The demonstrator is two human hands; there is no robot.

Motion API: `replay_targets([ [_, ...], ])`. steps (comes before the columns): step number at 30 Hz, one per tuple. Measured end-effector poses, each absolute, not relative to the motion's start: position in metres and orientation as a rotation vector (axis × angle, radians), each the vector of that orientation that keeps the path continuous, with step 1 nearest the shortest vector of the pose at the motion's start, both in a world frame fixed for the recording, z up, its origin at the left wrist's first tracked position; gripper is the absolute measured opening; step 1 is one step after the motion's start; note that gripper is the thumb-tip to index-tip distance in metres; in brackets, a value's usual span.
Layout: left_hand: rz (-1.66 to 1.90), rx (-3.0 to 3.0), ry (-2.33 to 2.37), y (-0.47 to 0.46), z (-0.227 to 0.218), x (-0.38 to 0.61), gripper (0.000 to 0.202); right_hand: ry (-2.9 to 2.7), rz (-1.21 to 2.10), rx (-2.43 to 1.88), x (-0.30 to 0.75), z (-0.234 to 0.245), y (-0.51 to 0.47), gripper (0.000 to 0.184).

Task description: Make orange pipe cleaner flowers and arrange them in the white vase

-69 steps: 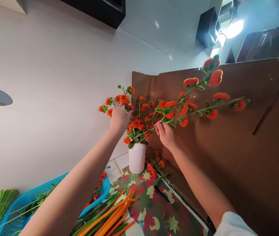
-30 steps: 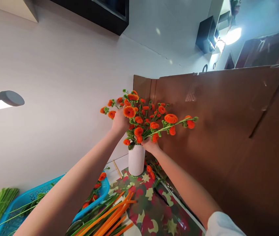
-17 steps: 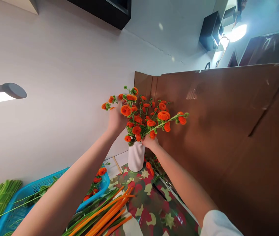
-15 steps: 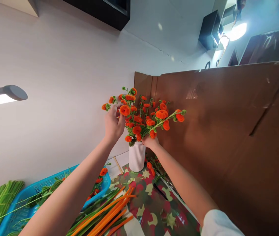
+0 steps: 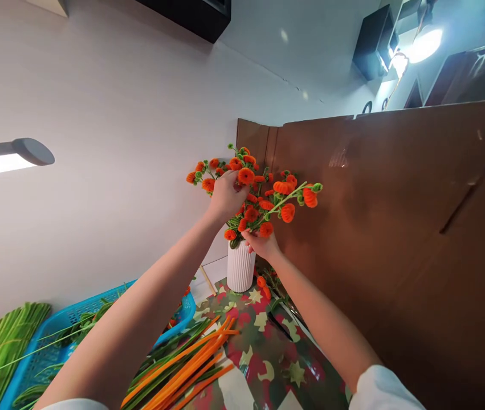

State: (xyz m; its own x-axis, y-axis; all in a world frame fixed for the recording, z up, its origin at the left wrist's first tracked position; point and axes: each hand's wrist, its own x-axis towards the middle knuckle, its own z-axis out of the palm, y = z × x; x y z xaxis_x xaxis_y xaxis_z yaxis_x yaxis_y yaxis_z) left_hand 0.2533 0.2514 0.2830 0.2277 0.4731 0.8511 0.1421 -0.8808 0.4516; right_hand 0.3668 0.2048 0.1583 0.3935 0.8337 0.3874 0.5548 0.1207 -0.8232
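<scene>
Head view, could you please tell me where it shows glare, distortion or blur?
In the head view the round ceiling lamp flares white at top right and the long grey desk lamp at left is blown out; the head view's wide lens tilts the brown cardboard panel; the orange pipe-cleaner flowers by the left hand look sharp.
</scene>
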Motion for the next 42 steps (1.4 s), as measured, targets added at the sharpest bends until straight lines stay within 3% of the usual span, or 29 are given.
replay_targets([
  [5, 1.775, 2.129, 0.746, 0.249, 0.267, 0.243, 0.006, -1.253, 0.445, -1.310, 0.369, 0.148, 0.193, 0.037],
  [8, 1.795, 2.161, 0.735, 0.244, 0.253, 0.235, 0.009, -1.237, 0.420, -1.327, 0.367, 0.146, 0.187, 0.033],
  [17, 1.849, 2.019, 0.689, 0.243, 0.232, 0.212, 0.022, -1.269, -0.038, -1.562, 0.359, 0.152, 0.179, 0.019],
  [22, 1.826, 1.846, 0.700, 0.249, 0.227, 0.200, 0.029, -1.208, -0.062, -1.570, 0.366, 0.146, 0.182, 0.019],
  [32, 1.664, 2.255, 0.531, 0.233, 0.221, 0.205, 0.020, -1.313, -0.198, -1.797, 0.361, 0.171, 0.179, 0.021],
  [38, 1.699, 2.291, 0.621, 0.232, 0.217, 0.206, 0.022, -1.150, -0.283, -1.644, 0.367, 0.170, 0.178, 0.030],
  [42, 1.731, 2.355, 0.639, 0.230, 0.218, 0.208, 0.021, -1.127, -0.391, -1.526, 0.372, 0.200, 0.173, 0.030],
])
